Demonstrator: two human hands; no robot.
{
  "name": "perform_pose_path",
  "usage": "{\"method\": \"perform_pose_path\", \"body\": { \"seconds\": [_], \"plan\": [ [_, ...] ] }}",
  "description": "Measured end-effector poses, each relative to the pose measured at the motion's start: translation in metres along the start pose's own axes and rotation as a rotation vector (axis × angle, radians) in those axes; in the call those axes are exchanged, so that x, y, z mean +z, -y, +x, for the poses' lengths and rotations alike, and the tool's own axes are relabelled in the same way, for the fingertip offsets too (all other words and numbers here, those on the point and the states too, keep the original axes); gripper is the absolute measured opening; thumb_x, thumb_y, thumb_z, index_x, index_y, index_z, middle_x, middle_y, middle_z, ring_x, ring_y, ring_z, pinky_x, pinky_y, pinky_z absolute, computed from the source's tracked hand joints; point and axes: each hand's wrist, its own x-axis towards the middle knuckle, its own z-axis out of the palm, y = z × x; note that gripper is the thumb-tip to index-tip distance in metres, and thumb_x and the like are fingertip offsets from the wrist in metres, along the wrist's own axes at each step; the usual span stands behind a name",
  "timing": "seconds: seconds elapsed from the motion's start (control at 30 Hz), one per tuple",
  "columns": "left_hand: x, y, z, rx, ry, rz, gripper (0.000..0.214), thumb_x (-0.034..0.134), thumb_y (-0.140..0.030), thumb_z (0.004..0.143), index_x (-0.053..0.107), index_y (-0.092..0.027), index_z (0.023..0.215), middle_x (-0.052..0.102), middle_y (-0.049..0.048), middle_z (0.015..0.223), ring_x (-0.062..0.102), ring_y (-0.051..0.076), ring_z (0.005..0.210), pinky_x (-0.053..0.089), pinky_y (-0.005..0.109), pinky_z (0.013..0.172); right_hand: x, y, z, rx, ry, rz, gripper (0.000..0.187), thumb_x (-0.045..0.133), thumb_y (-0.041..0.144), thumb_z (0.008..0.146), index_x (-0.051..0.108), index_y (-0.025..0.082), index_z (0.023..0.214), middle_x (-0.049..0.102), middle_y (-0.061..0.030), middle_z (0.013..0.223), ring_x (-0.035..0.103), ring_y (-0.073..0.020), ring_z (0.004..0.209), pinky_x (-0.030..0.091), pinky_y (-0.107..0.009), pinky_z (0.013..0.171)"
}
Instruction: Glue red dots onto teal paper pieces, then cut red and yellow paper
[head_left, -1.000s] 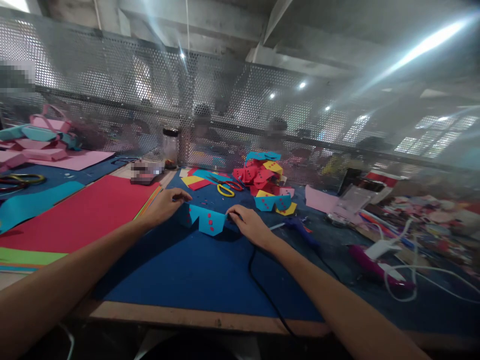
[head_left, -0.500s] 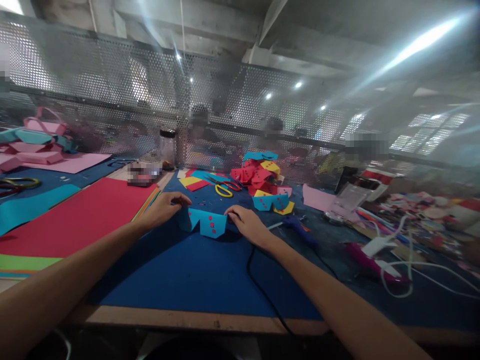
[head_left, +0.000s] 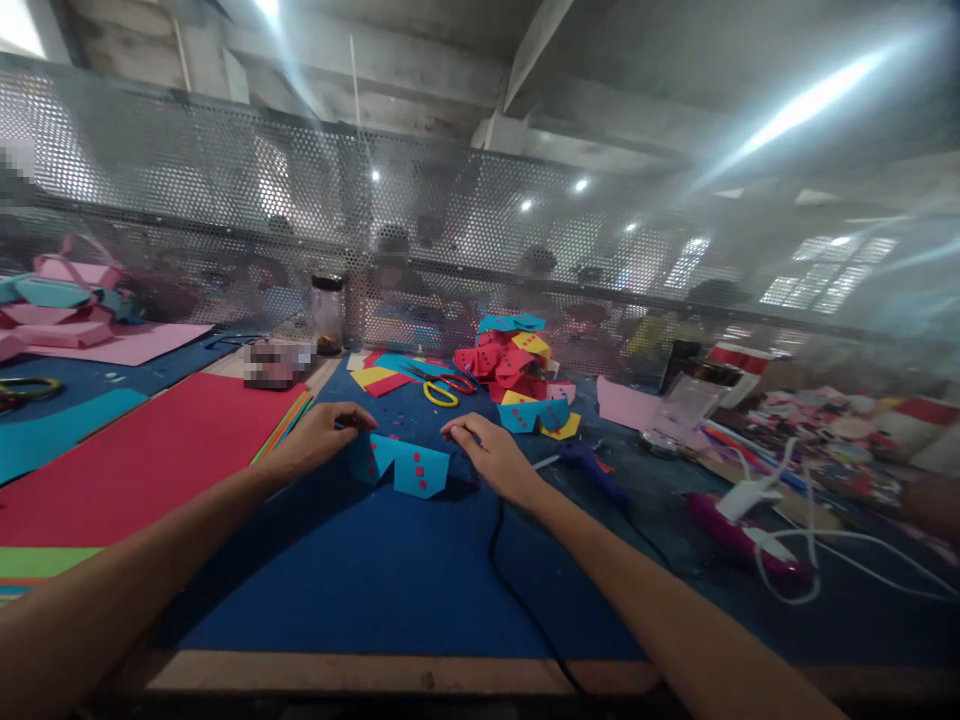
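Observation:
A folded blue paper cutout point(head_left: 420, 472) stands upright on the blue mat, with a V-shaped notch in its lower edge and small red squares on its panels. My left hand point(head_left: 330, 440) is at its upper left corner, thumb and fingers closed around the edge; the exact contact is partly hidden. Just above the right end of the cutout, my right hand point(head_left: 491, 455) is off the paper, its fingers slightly parted and holding nothing. Beyond the hands lie yellow-and-red-handled scissors point(head_left: 441, 393). A heap of similar red, yellow and blue cutouts point(head_left: 514, 355) rises behind.
Red paper sheets point(head_left: 150, 440) are stacked at left. A blue glue gun point(head_left: 592, 470) and its black cord lie right of my right hand. Farther right are a purple device point(head_left: 742, 540) with white cables and a clear jar point(head_left: 686, 400). Perforated metal panels point(head_left: 225, 200) stand behind.
My right hand has let go of the cutout's right end and sits slightly above it. My left hand stays at the left corner. The view has tilted up a little.

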Motion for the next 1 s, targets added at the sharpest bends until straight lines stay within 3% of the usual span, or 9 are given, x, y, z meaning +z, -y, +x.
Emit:
{"method": "perform_pose_path", "body": {
  "seconds": [0.2,0.37,0.53,0.8,1.0],
  "plan": [
    [0.0,-0.001,-0.003,-0.019,-0.017,-0.019,0.027,0.053,-0.023,0.068,0.075,-0.021,0.084,0.077,0.0044,0.089,0.07,0.025,0.086,0.055,0.037,0.08,0.0,0.016,-0.004,-0.027,0.039,0.032,0.022,0.055,0.032,0.098,0.07,0.02,0.089,0.073,-0.005,0.095,0.067,-0.0189,0.094,0.048,-0.03,0.085],
    [0.0,-0.001,-0.004,-0.025,-0.035,-0.04,0.025,0.056,-0.024,0.07,0.075,-0.022,0.085,0.078,0.0045,0.091,0.07,0.025,0.089,0.053,0.037,0.081,-0.003,0.023,-0.006,-0.06,0.057,0.054,0.028,0.052,0.037,0.099,0.069,0.019,0.085,0.071,-0.0054,0.091,0.066,-0.0185,0.089,0.048,-0.03,0.082],
    [0.002,-0.001,-0.005,-0.034,-0.045,-0.084,0.024,0.057,-0.022,0.07,0.076,-0.022,0.086,0.077,0.0048,0.092,0.069,0.025,0.092,0.052,0.037,0.082,0.0,0.023,-0.007,-0.123,0.056,0.052,0.015,0.061,0.03,0.092,0.066,0.019,0.083,0.07,-0.0043,0.089,0.065,-0.0181,0.087,0.049,-0.03,0.082],
    [-0.001,-0.008,-0.005,-0.109,-0.098,-0.207,0.025,0.061,-0.029,0.074,0.075,-0.022,0.094,0.074,0.0049,0.096,0.066,0.024,0.093,0.049,0.035,0.081,0.0,0.025,-0.007,-0.206,-0.069,-0.005,0.013,0.057,0.021,0.092,0.061,0.02,0.08,0.068,-0.0031,0.083,0.063,-0.0176,0.082,0.046,-0.032,0.08],
    [-0.001,-0.015,-0.005,-0.228,-0.11,-0.332,0.038,0.065,-0.051,0.076,0.073,-0.018,0.094,0.071,0.0065,0.089,0.066,0.025,0.084,0.051,0.034,0.072,-0.001,0.033,-0.009,-0.31,-0.161,-0.067,0.013,0.058,0.017,0.091,0.058,0.021,0.078,0.068,-0.0035,0.082,0.062,-0.0188,0.083,0.042,-0.035,0.084]
  ]
}}
